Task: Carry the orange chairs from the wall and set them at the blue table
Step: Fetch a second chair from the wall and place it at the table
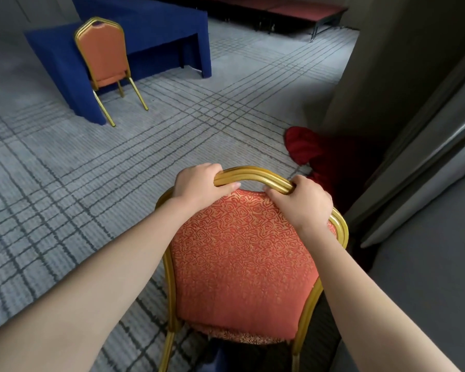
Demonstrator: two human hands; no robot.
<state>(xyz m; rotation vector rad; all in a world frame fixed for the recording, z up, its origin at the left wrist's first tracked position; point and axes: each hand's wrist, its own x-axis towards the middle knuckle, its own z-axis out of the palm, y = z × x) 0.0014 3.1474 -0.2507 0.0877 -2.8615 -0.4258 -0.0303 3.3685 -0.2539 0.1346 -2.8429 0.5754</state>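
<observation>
An orange chair [242, 264] with a gold frame and patterned back fills the lower middle of the head view, its back towards me. My left hand [199, 186] grips the left side of its top rail. My right hand [302, 202] grips the right side of the same rail. A second orange chair [104, 52] stands at the upper left, pushed against the blue table [151, 30], which is draped in dark blue cloth down to the floor.
Grey carpet with dark crossing lines covers the floor between me and the table. A red cloth [306, 146] lies on the floor by the wall panel [403, 103] on the right. Low red-topped platforms [293, 9] run along the far side.
</observation>
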